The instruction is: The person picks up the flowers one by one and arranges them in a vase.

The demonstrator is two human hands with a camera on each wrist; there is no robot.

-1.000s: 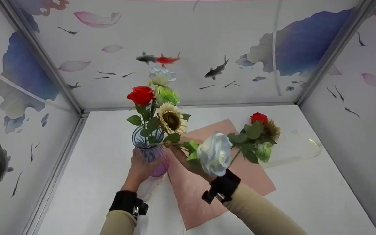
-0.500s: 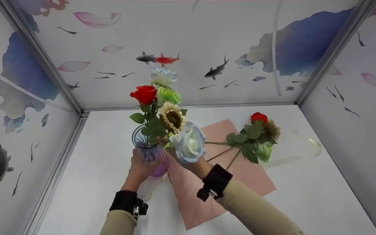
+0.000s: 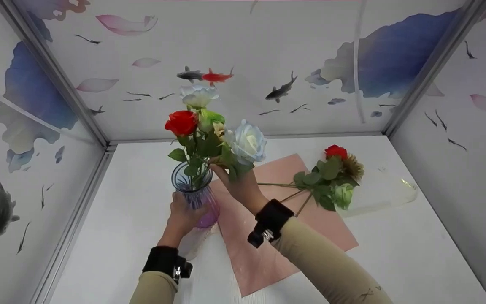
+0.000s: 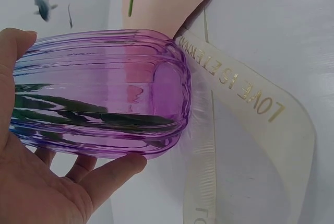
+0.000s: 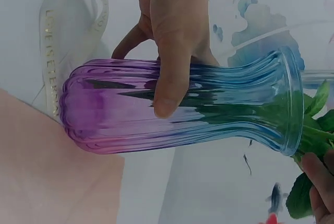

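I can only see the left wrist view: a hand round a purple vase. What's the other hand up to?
Observer: The right hand is near the rim of the vase, with a blue rose just above it.
Visitor: What's sticking out of the top?
Observer: A red rose, for one.
Visitor: Anything lying off to the side?
Observer: Yes, a bunch of flowers lies to the vase's right.

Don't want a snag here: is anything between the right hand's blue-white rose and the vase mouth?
Partly: stems and leaves below the red rose crowd the mouth of the vase and might catch the blue-white rose. The left hand grips the vase below the mouth.
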